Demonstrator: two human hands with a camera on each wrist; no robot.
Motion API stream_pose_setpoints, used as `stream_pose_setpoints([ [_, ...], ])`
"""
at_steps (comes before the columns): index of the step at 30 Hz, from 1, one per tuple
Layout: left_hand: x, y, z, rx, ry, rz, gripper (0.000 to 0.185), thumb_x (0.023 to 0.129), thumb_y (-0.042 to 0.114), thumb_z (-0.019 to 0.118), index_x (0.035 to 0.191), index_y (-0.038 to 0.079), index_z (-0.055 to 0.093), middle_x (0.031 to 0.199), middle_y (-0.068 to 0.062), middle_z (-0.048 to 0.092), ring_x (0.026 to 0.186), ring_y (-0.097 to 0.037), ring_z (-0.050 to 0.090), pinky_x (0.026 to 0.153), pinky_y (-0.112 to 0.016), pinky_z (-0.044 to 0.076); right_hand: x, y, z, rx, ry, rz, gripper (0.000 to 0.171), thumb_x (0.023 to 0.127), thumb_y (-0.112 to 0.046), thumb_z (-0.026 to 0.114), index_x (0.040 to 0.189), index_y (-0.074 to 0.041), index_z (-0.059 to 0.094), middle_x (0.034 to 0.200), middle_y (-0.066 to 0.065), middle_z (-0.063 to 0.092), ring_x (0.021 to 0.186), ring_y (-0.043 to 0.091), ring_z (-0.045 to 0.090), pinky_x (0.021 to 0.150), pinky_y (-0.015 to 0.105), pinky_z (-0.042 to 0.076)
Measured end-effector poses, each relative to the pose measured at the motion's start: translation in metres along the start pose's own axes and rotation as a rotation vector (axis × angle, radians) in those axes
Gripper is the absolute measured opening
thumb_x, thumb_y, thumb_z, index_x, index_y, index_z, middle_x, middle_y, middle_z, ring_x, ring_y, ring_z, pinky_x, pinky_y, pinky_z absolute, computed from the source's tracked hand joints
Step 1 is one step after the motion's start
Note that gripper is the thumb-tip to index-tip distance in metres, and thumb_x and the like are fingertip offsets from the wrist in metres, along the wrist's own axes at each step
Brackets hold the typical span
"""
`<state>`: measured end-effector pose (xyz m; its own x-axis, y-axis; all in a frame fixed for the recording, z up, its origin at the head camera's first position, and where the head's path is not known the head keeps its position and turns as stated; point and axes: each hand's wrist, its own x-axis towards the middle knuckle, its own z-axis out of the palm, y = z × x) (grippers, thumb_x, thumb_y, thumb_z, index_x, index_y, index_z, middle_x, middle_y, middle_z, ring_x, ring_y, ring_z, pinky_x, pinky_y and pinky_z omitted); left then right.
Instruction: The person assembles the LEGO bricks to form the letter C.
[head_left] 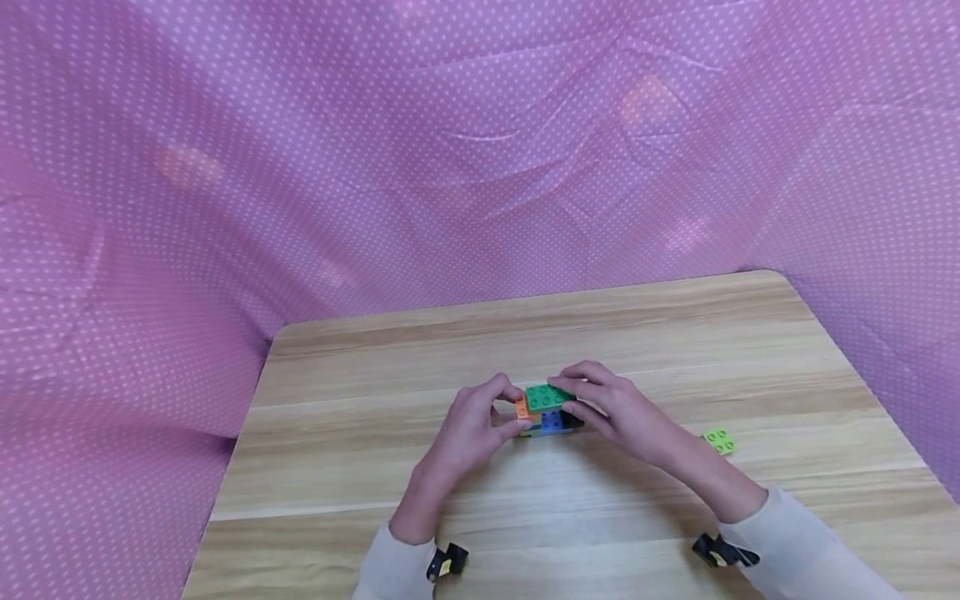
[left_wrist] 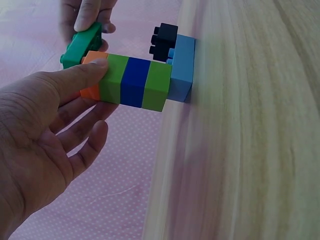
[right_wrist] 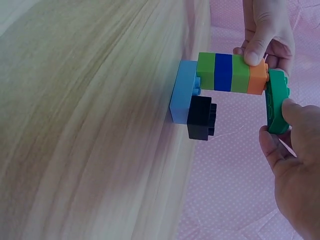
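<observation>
A light wood-grain tabletop with rounded far corners is carrying the items. A light blue base brick is sitting flat on it near the middle, bearing a stack of green, blue, green and orange bricks and a black brick beside that stack. A lime green plate is lying directly on the surface, well apart to the right. Pink dotted cloth is surrounding the tabletop edges.

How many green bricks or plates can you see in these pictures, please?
4: two light green bricks in the stack, a dark green plate on top, a light green plate lying apart. Others may be hidden.
</observation>
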<state>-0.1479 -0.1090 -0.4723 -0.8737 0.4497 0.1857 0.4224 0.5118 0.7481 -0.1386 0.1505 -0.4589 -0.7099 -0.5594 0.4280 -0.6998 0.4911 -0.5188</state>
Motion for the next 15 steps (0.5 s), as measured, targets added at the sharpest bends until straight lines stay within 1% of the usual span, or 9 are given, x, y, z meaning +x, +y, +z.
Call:
stream_pose_setpoints([
  [6,-0.0002,0.0020,0.0012,0.003,-0.003,-0.012,0.030,0.081,0.022,0.084,0.101,0.020,0.062,0.103,0.010,0.071,0.084,-0.024,0.067,0.068,-0.037,0.057,-0.0015,-0.0012,-0.0008,-0.056,-0.002,-0.052,0.041,0.092,-0.006,0.070,0.132,-0.010,0.063,0.127,0.001,0.057,0.112,0.012,0.058,0.088,0.027,0.055],
  [12,-0.0008,0.0018,0.0024,0.007,-0.003,-0.033,0.031,0.080,0.022,0.084,0.102,0.022,0.062,0.103,0.012,0.071,0.083,-0.020,0.066,0.068,-0.033,0.056,0.0018,-0.0056,-0.0055,-0.150,-0.093,-0.073,0.043,0.093,-0.006,0.068,0.136,-0.011,0.060,0.126,0.004,0.053,0.111,0.013,0.053,0.089,0.025,0.054],
  [15,-0.0011,0.0024,0.0023,0.015,-0.003,-0.035,0.031,0.081,0.023,0.084,0.102,0.022,0.061,0.104,0.012,0.070,0.085,-0.018,0.066,0.069,-0.032,0.056,0.0032,-0.0072,-0.0067,-0.213,-0.117,-0.094,0.045,0.092,-0.006,0.070,0.136,-0.011,0.060,0.125,0.007,0.053,0.111,0.014,0.054,0.088,0.024,0.055],
])
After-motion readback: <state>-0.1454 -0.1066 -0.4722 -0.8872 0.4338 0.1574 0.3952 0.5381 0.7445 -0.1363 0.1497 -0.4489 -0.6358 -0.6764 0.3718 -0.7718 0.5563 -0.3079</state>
